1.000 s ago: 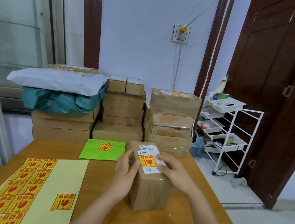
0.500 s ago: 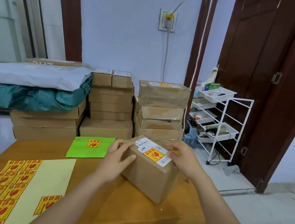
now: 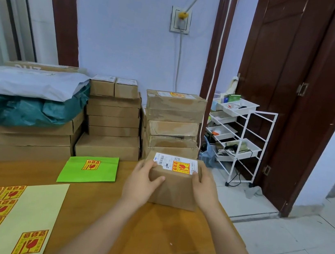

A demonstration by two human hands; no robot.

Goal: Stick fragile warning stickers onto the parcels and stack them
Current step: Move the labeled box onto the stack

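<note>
I have the brown parcel (image 3: 173, 183) between both hands at the far right part of the wooden worktop (image 3: 95, 207). My left hand (image 3: 140, 184) is clamped on its left end, fingers curled over the top edge and the thumb laid across the near face. My right hand (image 3: 204, 189) grips the right end, fingertips hooked over the top corner. I cannot tell whether the parcel's base rests on the worktop or is just clear of it.

On top of the parcel I see a white shipping label (image 3: 166, 160) with a yellow-and-red fragile sticker (image 3: 182, 168) stuck over its right half, between my two hands.

Just behind the parcel stands a stack of brown boxes (image 3: 173, 125), its top box also carrying a sticker. To the left of my left hand, near but apart, lies a green envelope (image 3: 89, 169) with its own fragile sticker. The sticker sheet (image 3: 27, 214) lies at the near left corner of the worktop, well apart from the parcel, with rows of stickers on its left side.
</note>
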